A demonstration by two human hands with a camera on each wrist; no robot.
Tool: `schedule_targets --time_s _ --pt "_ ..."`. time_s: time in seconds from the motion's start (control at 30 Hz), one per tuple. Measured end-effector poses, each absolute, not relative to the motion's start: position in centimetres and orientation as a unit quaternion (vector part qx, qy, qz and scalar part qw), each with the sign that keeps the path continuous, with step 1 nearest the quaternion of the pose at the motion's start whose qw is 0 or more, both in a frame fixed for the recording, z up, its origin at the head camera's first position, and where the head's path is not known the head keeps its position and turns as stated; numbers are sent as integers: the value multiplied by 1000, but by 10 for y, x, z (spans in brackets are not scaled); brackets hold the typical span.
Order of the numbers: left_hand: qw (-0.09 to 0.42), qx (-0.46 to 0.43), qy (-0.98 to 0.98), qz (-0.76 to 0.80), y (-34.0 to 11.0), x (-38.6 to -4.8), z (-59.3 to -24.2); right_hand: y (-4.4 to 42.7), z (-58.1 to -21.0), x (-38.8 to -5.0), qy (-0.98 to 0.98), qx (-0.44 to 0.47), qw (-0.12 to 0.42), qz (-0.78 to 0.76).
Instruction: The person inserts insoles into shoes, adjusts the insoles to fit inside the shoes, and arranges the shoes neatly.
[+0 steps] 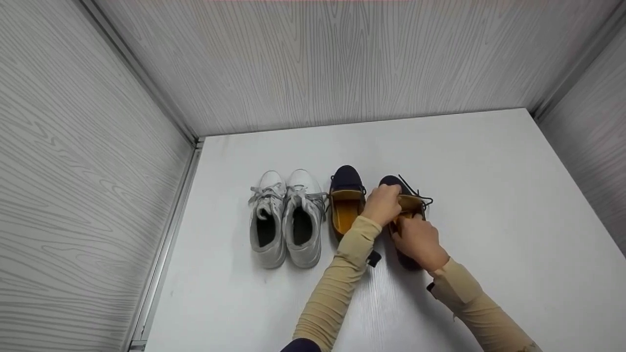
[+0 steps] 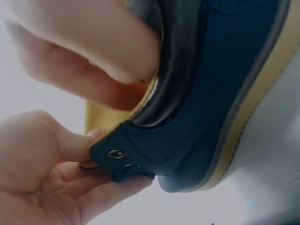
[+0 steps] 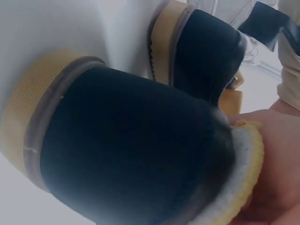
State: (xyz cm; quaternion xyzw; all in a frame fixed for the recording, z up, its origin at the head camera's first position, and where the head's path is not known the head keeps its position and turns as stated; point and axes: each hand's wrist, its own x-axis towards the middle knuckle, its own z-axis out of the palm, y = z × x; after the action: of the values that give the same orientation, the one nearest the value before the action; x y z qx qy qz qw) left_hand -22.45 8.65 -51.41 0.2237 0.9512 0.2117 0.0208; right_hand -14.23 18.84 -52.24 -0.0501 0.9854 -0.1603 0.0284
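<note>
A dark navy lace-up shoe (image 1: pixel 410 262) with a yellow lining lies under both hands. My left hand (image 1: pixel 384 204) pinches its eyelet flap (image 2: pixel 119 152) between thumb and fingers, as the left wrist view shows. Curled fingers of my right hand (image 1: pixel 418 239) reach into the shoe's opening. A pale insole (image 3: pixel 246 173) with a yellow stitched edge stands above the heel collar, against the right hand; the fingertips on it are hidden inside the shoe. Loose laces (image 1: pixel 424 199) stick out at the shoe's right. Its mate, another navy shoe (image 1: pixel 346 178), sits just left.
Two white sneakers (image 1: pixel 271 256) with grey laces stand side by side left of the navy pair, toes pointing away. All the shoes are on a white tabletop (image 1: pixel 489 195). Wood-grain panels (image 1: pixel 318 63) enclose it at the back, left and right.
</note>
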Motion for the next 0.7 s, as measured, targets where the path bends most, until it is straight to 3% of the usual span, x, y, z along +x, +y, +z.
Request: schedule_targets --time_s 0.4,0.7 --pt "27 224 952 205 87 -223 -513 187 -556 -153 983 -63 -67 -160" --pt "22 220 952 210 85 -225 -513 184 -550 -145 978 -58 -84 -184"
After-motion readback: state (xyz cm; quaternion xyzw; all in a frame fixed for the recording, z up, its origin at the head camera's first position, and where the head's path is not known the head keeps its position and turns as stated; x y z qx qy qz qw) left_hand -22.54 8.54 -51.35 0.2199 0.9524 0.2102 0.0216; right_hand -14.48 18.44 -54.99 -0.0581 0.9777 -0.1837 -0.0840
